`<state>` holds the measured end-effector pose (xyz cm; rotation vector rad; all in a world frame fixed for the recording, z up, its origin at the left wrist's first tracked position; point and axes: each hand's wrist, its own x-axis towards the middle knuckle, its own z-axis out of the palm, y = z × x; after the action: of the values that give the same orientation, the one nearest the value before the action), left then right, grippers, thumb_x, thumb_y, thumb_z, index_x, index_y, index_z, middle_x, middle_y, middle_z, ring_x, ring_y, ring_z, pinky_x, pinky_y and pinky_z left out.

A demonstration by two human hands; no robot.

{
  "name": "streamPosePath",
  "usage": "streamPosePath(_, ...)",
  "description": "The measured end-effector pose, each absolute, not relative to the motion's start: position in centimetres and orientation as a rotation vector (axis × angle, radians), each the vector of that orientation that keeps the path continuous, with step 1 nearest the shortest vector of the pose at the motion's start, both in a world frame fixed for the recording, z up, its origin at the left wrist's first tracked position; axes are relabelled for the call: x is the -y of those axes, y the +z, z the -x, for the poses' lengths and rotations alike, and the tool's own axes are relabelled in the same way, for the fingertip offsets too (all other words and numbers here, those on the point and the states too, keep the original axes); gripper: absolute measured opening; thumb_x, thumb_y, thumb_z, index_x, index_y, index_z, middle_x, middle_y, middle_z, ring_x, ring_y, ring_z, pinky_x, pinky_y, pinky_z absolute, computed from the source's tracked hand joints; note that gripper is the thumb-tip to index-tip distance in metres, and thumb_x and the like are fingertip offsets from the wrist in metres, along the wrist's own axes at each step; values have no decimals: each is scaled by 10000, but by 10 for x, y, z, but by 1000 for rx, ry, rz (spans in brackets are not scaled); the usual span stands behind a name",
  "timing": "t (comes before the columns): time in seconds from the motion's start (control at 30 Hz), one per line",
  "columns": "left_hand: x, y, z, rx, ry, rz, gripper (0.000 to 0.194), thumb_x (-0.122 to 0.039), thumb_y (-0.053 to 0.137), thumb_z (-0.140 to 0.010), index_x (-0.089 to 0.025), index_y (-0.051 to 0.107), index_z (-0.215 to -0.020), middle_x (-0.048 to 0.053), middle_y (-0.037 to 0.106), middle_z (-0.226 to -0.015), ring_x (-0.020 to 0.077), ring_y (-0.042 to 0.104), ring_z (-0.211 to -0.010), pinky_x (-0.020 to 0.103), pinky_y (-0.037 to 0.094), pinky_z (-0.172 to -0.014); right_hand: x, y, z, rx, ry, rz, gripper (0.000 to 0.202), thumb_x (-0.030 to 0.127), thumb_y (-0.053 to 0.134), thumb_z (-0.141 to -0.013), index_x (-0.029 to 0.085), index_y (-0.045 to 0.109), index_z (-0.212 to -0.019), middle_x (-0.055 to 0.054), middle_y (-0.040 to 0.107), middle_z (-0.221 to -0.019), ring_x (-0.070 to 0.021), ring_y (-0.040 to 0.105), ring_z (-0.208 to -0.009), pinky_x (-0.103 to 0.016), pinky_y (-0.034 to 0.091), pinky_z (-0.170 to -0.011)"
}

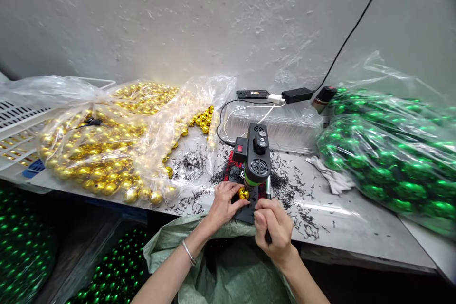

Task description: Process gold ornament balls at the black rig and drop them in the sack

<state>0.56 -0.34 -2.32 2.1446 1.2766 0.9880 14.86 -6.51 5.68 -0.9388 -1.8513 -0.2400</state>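
Observation:
A shiny gold ball (244, 193) sits low under the head of a small black bench drill press (259, 161), pinched between the thumb and fingers of my left hand (224, 202). My right hand (274, 225) is wrapped round the black-gripped lever handle (268, 236) at the machine's right side. The ball's underside and the exact point where the tool meets it cannot be made out. Black curly shavings (285, 180) lie round the base. A green sack (231, 270) hangs open at the table edge below my hands.
Clear plastic bags of gold balls (103, 152) fill the left side, beside a white basket (21, 142). Green balls in a bag (388, 152) stand at right, near a white glove (331, 175). Behind the machine are a clear plastic box (299, 123), cables and a power adapter (297, 95).

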Motion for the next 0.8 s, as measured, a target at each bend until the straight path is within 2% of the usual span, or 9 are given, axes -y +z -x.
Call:
streamPosePath(0.4,6,-26,-8,-1283,1068,-2190,348,-401,692,-846,-200,667,-1129,99,676,-1080,260,572,-1027,433,431,-903,62,46,-144,1798,-282,891,194,62,394,-905,181,473,-774,-36,511,-694,-158,491,-667,-307,418,-612)
streamPosePath(0.7,7,-26,-8,-1275,1080,-2189,323,-368,698,-844,-197,673,-1117,99,679,-1062,255,581,-1011,432,445,-897,54,29,-144,1805,-391,854,234,132,369,-954,191,491,-762,-39,539,-701,-156,517,-664,-309,450,-639)
streamPosePath(0.8,5,-28,-8,-1271,1089,-2176,334,-369,700,-841,-191,672,-1122,100,682,-1057,256,586,-1013,438,446,-906,54,42,-146,1765,-329,858,258,155,362,-960,196,476,-731,-34,531,-673,-148,486,-614,-291,414,-579)
